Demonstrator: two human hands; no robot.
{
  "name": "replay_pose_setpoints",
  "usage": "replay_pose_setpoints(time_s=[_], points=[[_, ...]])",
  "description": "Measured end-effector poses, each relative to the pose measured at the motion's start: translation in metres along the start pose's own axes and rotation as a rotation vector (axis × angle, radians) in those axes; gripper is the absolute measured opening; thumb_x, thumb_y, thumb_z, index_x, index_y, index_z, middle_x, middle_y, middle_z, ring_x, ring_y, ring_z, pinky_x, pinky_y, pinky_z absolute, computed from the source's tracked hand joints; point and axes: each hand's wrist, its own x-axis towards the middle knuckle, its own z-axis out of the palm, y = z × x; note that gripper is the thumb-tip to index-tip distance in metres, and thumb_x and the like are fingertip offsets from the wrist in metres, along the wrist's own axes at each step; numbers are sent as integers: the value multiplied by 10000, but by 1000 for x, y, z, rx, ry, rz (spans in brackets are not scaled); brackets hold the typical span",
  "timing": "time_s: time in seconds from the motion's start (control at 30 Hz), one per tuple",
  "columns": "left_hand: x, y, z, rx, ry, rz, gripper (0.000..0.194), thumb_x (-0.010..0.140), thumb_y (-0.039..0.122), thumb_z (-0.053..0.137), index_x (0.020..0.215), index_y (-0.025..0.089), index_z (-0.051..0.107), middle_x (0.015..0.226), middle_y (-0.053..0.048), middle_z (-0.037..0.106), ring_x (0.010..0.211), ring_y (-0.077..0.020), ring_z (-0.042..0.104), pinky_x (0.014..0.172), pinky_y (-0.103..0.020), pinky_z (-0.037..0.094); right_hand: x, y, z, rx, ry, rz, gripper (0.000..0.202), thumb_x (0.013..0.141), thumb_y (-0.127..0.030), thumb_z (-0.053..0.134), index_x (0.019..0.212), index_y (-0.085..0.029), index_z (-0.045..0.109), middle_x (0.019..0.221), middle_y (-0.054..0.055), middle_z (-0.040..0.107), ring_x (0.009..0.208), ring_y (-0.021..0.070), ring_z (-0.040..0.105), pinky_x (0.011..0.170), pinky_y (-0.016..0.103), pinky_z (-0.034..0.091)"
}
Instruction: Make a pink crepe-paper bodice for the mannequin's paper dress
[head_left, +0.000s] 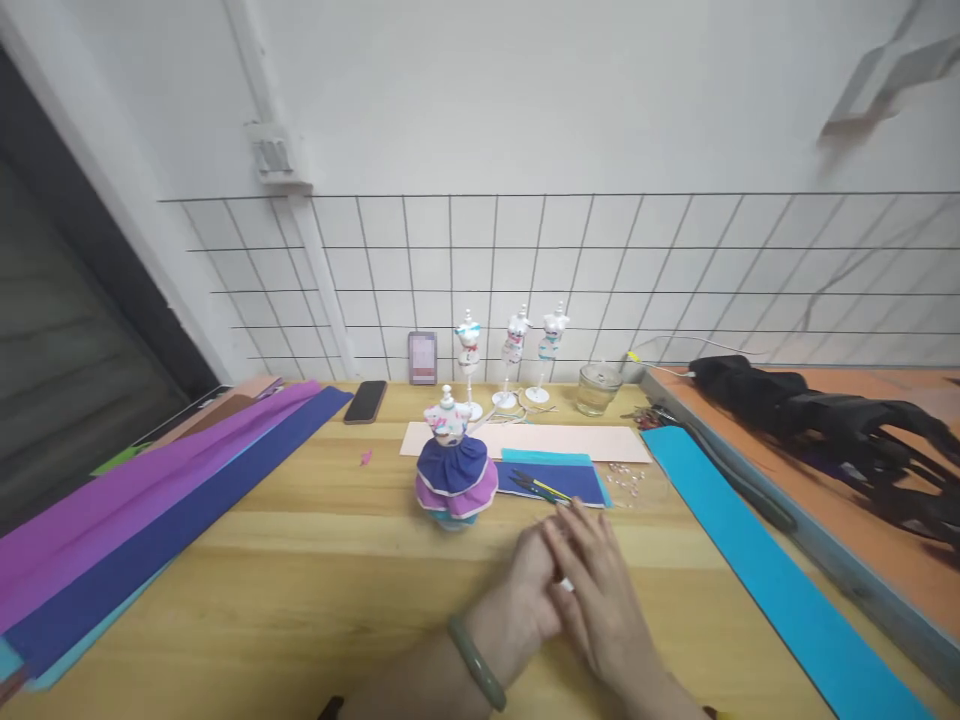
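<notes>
Left hand (534, 578) and right hand (602, 580) meet about a small white item (568, 584), grip not discernible, near the skirted mannequin (454, 468), which could topple onto the tabletop (315, 560) if brushed.

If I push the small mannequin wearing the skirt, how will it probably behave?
The mannequin may tip, because it stands upright and narrow above its wide skirt. The skirt seems floppy, hanging in loose gathers. The mannequin is probably light, looking like plastic.
</notes>
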Motion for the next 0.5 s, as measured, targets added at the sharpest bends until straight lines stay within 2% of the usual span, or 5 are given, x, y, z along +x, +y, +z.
replay_pose_setpoints(time_s=[0.07,0.2,0.33,0.43,0.5], points=[[-6,-3,7,-22,-52,-12,118,794,155,554,803,82,647,831,-113,671,781,-154,664,744,-223,505,8,12,0,-52,40,20,551,940,-174,386,1478,-201,268,1329,178,518,1387,347,270,1040,677,241],[-18,-5,13,-64,-209,110,201,752,80,506,861,88,675,899,-117,697,947,-173,659,909,-237,454,23,32,-4,-147,20,36,503,937,-180,376,1439,-194,346,1304,161,565,1392,363,260,1044,694,203],[-12,1,7,-84,-292,3,369,866,339,436,985,70,659,1017,-158,695,1105,-228,608,1014,-316,392,21,36,2,-105,6,9,570,935,-163,344,1495,-173,234,1278,155,599,1366,348,331,1056,696,178],[3,7,5,-9,-219,23,603,891,533,366,1248,72,520,1215,-174,630,1221,-256,536,1076,-387,324,9,23,11,27,-4,-4,609,933,-157,333,1516,-206,167,1436,141,456,1336,330,392,1044,608,318],[6,5,10,54,-194,56,716,880,565,362,1408,81,338,1354,-178,532,1295,-244,467,1121,-390,253,2,12,16,106,-27,81,603,942,-182,308,1521,-195,142,1525,126,312,1348,336,370,994,543,417]])
